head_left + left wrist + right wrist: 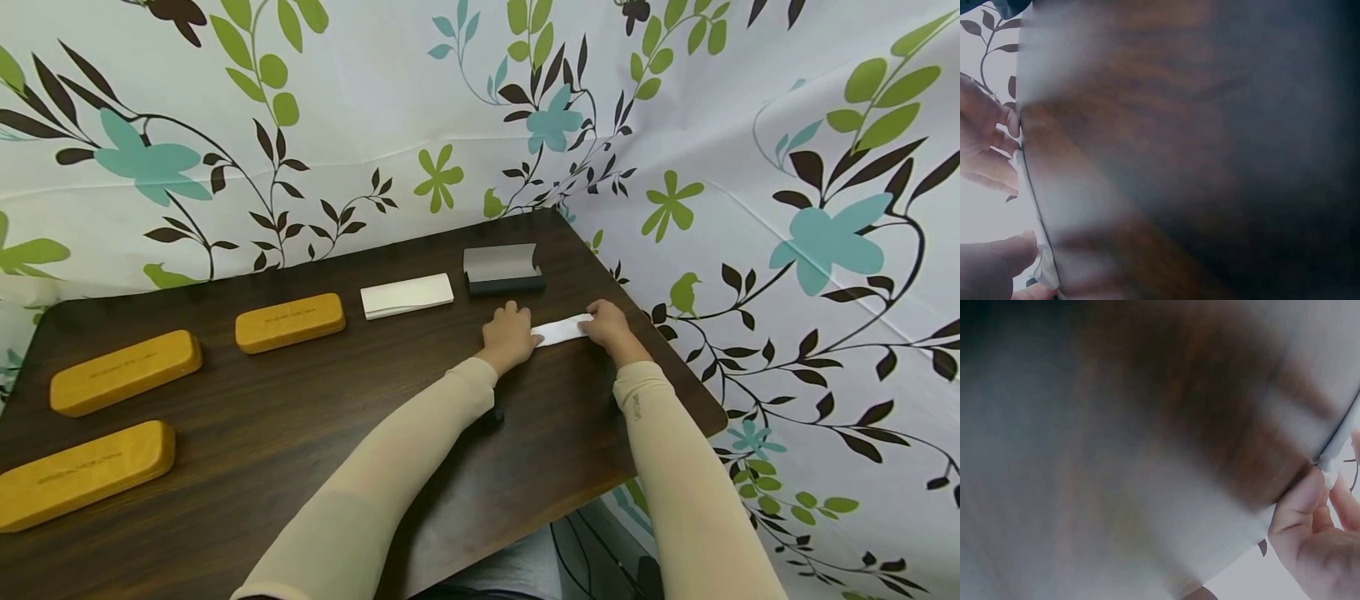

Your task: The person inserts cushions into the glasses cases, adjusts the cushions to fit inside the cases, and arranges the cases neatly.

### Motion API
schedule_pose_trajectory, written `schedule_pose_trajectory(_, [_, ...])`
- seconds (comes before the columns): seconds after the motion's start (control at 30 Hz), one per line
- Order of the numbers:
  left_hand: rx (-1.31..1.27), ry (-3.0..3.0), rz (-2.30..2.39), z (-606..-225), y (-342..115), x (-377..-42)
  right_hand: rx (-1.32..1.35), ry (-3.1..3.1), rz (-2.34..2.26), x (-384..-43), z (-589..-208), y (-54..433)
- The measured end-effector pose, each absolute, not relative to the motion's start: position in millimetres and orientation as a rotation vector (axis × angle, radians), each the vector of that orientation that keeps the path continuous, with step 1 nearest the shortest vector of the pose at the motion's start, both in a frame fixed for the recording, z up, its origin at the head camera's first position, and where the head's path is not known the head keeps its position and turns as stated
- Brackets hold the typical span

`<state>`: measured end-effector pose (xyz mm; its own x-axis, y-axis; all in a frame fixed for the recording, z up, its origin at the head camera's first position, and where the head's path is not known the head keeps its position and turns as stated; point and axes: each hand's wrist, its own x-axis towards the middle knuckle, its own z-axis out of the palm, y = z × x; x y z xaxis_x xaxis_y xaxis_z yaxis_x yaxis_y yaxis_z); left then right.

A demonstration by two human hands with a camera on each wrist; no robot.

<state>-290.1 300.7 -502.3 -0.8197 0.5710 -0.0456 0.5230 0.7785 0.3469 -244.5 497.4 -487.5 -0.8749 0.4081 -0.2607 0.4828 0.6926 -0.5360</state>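
A narrow strip of white folded cloth (561,330) lies flat near the right side of the table. My left hand (508,335) pinches its left end, and the right hand (609,327) pinches the opposite end. Seen from the right wrist, the right hand (1319,540) has thumb and fingers closed on the cloth's edge (1329,474). The left wrist view shows the cloth (1027,200) along the table surface with fingers at both ends. Just behind the hands stands a dark case (507,286) with its grey lid raised.
A cream folded sheet (407,296) lies left of the dark case. Three yellow oblong cases, the nearest to it being one closed case (290,323), sit farther left on the brown wooden table (330,433). Patterned curtain (360,100) hangs behind and to the right.
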Motion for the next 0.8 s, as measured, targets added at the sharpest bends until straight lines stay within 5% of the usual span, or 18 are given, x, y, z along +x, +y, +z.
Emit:
schedule_pose_trajectory(0.47, [0.941,2.797,0.488,-503,304,-294,0.679,2.776,-0.860,-245,-487,500])
schedule_pose_trajectory(0.8, [0.910,2.296,1.216,-513,287,-321,0.636,2.604,-1.317,-237,-480,508])
